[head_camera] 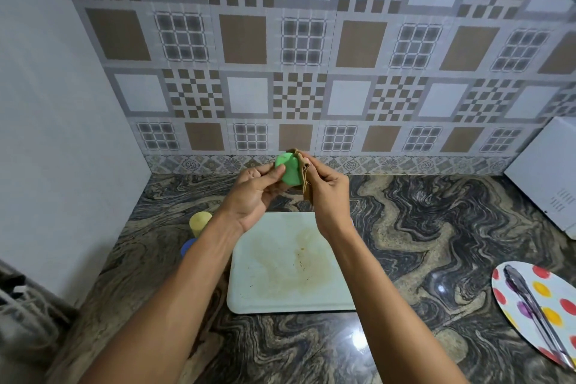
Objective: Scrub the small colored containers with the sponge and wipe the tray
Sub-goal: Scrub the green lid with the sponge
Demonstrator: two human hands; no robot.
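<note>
**dishpit_dan:** Forearms come up from the bottom edge and meet above the far end of the tray (280,309). So where's this at?

**scrubbs77:** Early to middle, I'd guess. Left hand (252,193) holds the green container (288,171) up in the air over the tray's far end, with its fingers (276,170) curled round it. Right hand (327,193) pinches the sponge (305,178), a thin brownish thing, flat against the container's right side. So the green one looks like the one being scrubbed.

**dishpit_dan:** And the rest?

**scrubbs77:** Yellow container (199,223) and blue container (187,248) sit on the surface (420,227) just left of the tray, the blue one half hidden behind the left arm. Can't tell if they're clean. The tray definitely isn't wiped yet, since there's a big yellowish smear with dark specks across the middle. I'd say that's the largest job left.

**dishpit_dan:** Anything in the way?

**scrubbs77:** Not really. A spotted plate (558,287) with tongs (526,299) on it lies well right of the tray, and a white appliance (542,171) stands right of it too, further back by the tiled wall. Nothing sits on the tray itself, so wiping should be easy.
</note>
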